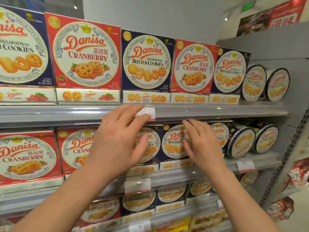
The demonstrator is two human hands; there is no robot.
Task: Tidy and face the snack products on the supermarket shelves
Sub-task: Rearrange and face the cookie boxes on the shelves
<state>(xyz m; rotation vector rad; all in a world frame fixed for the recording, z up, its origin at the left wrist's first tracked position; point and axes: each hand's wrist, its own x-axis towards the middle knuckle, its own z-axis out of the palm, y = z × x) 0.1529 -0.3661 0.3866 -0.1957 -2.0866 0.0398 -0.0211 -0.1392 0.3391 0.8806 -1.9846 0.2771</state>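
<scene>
Both hands are spread and hold nothing. The left hand (120, 139) and right hand (202, 144) flank an upright blue box (173, 144) on the middle shelf (250, 160), right hand nearer.

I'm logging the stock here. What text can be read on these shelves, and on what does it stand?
"Danisa CRANBERRY": red box, top shelf.
"Danisa TRADITIONAL BUTTER COOKIES": blue box beside it.
"ORIGINAL DANISH RECIPE": rim band of both.
"BUTTER COOKIES": round tin, top right.
Price tag on the shelf rail: blurred.
Red wall sign: unreadable.
</scene>
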